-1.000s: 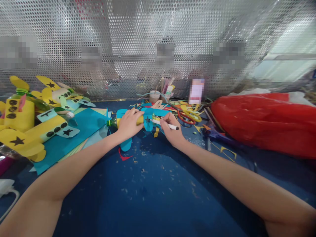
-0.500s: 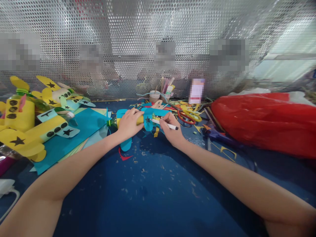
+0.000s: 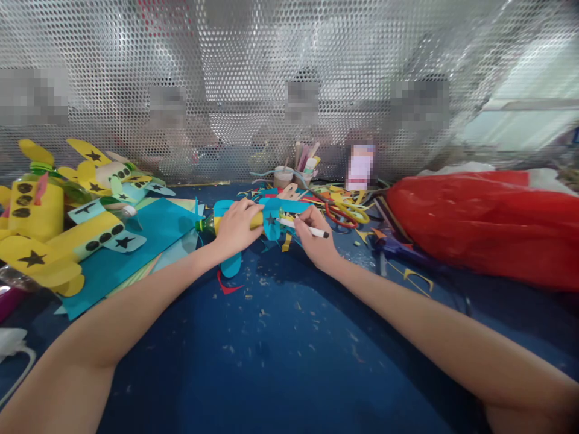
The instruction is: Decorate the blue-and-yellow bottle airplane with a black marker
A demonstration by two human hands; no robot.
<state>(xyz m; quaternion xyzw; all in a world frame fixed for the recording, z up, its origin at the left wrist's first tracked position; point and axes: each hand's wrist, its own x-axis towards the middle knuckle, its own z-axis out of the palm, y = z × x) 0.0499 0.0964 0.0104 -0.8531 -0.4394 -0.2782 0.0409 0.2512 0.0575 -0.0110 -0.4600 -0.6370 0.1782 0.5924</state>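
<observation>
A silvery perforated sheet (image 3: 253,66) backs a deep-blue tabletop (image 3: 226,367) flecked with pale marks. On that tabletop, under the left hand (image 3: 239,226), lies a green plastic bottle craft (image 3: 274,230) wrapped in yellow, with rounded blue paper wings and a dark star. The left hand is clasped over its middle. The right hand (image 3: 314,238) pinches a slim white marker with a black end (image 3: 312,229), pointed at the blue piece beside the star; whether the tip touches, I cannot tell.

Beyond the grip, a small pale cup (image 3: 283,177) holds brownish contents and a thin stick; just right of it, sticks and tubes stand bunched in a second container (image 3: 304,179). Farther right of the grip sprawls a glossy red plastic bag (image 3: 479,226), its contents hidden. Left of the grip, a blue paper sheet (image 3: 136,241) reaches near the craft's cap, with yellow-wrapped bottle planes (image 3: 67,244) at its far-left edge. Toward the wearer, the tabletop extends between the forearms; beyond the craft, coloured scraps (image 3: 337,196) crowd up to the sheet's lower edge.
</observation>
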